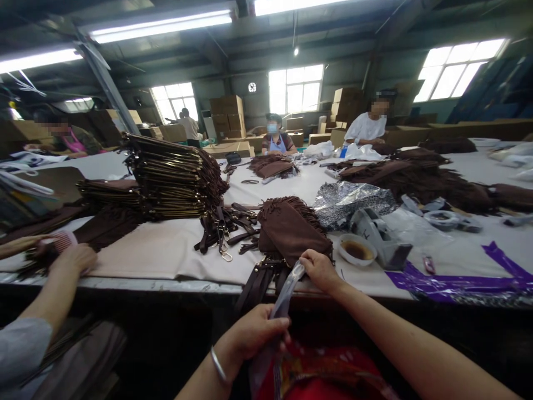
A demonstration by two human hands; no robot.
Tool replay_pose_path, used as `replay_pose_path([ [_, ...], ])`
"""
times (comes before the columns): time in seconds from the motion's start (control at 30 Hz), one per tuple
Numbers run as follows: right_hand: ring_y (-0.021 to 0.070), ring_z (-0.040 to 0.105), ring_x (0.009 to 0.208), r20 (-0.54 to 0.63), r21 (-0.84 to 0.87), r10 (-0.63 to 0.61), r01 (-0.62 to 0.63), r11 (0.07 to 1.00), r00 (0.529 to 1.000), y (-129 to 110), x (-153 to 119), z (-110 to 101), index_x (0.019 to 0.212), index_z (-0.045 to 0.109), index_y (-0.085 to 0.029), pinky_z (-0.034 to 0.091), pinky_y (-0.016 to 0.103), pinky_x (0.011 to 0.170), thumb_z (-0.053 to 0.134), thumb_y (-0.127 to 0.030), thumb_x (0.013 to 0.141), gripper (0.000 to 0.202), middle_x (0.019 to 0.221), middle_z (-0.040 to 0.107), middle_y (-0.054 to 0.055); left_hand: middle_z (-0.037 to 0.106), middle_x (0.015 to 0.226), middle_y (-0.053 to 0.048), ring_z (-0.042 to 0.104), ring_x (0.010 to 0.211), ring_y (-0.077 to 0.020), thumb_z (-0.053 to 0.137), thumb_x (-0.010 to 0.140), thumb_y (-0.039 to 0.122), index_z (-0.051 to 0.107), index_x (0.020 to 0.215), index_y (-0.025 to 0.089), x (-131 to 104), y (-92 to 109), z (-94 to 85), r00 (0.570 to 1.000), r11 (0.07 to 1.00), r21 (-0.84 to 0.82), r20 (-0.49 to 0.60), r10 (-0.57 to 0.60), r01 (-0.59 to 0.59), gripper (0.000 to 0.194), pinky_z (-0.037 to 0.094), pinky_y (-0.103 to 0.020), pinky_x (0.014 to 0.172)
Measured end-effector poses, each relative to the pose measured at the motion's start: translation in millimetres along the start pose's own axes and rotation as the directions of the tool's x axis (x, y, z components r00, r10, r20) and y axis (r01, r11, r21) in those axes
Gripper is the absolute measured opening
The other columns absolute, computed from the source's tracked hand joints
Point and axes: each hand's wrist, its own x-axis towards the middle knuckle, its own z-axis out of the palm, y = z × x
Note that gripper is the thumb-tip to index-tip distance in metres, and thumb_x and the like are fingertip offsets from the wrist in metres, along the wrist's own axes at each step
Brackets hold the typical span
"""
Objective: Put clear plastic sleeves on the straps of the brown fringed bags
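A clear plastic bag is stretched in a narrow band between my two hands, at the table's front edge. My left hand, lower and nearer to me, is closed on its lower part. The fingers of my right hand pinch its upper end, just in front of a brown fringed bag. That fringed bag lies on the table with dark straps hanging out over the edge below it. More brown straps with gold clasps are heaped to its left.
A tall stack of brown bags with gold zips rises at the left. Right of centre are a bowl of brown liquid, a grey tape dispenser and purple plastic. A co-worker's hands hold a pink comb-like brush at the left.
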Motion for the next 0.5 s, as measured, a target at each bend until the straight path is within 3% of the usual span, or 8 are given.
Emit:
replay_pose_path([
  [0.07,0.0177,0.060,0.068,0.010,-0.003,0.001,-0.001,1.000,1.000,0.9,-0.5,-1.5,0.074,0.062,-0.021,0.040,0.028,0.066,0.049,-0.032,0.083,0.020,0.069,0.066,0.001,0.057,0.062,0.002,0.042,0.042,-0.0059,0.069,0.075,0.045,0.056,0.087,0.016,-15.5,-18.1,-1.5,0.999,1.000,0.007,-0.035,-0.025,0.025,0.034,0.032,-0.017,0.042],
  [0.13,0.0182,0.060,0.068,0.017,-0.007,0.002,-0.002,1.000,1.000,1.9,-0.8,-1.7,0.074,0.062,-0.021,0.040,0.029,0.066,0.049,-0.032,0.083,0.020,0.069,0.066,0.002,0.051,0.059,0.004,0.037,0.042,-0.0055,0.066,0.078,0.046,0.057,0.087,0.016,-29.0,-33.4,-0.8,0.990,0.998,0.060,-0.140,0.003,0.005,0.032,0.029,-0.018,0.042],
  [0.23,0.0186,0.060,0.069,0.018,-0.012,0.004,-0.004,1.000,1.000,4.0,-0.8,-0.6,0.074,0.063,-0.021,0.040,0.029,0.067,0.048,-0.033,0.083,0.021,0.070,0.066,0.002,0.060,0.074,0.000,0.051,0.064,-0.0123,0.064,0.081,0.044,0.063,0.092,0.016,-46.3,-48.6,0.5,0.948,0.960,0.267,-0.275,0.158,-0.082,0.030,0.042,-0.023,0.059],
  [0.33,0.0186,0.060,0.069,0.020,-0.015,-0.004,0.004,1.000,1.000,5.6,-1.0,0.1,0.075,0.063,-0.020,0.041,0.029,0.067,0.047,-0.034,0.083,0.022,0.071,0.066,0.002,0.065,0.086,-0.004,0.057,0.081,-0.0184,0.063,0.082,0.048,0.065,0.089,0.015,-59.3,-53.2,-2.3,0.926,0.886,0.449,-0.272,0.261,-0.118,0.034,0.043,-0.026,0.069],
  [0.4,0.0181,0.060,0.069,0.032,-0.020,-0.018,0.019,1.000,0.999,5.6,-1.6,0.2,0.075,0.062,-0.020,0.041,0.028,0.066,0.047,-0.034,0.084,0.022,0.071,0.066,0.002,0.065,0.084,-0.004,0.060,0.076,-0.0187,0.060,0.081,0.058,0.064,0.093,0.016,-61.4,-48.9,-6.1,0.966,0.931,0.350,-0.189,0.177,-0.102,0.044,0.043,-0.025,0.064],
  [0.5,0.0180,0.060,0.068,0.039,-0.034,-0.029,0.031,0.999,0.999,3.9,-3.7,-0.4,0.075,0.062,-0.020,0.040,0.028,0.066,0.047,-0.033,0.085,0.022,0.070,0.065,0.002,0.067,0.088,-0.009,0.066,0.073,-0.0203,0.051,0.079,0.070,0.060,0.108,0.015,-48.9,-30.4,-9.2,1.000,0.999,-0.044,0.019,0.001,0.000,0.063,0.048,-0.026,0.062],
])
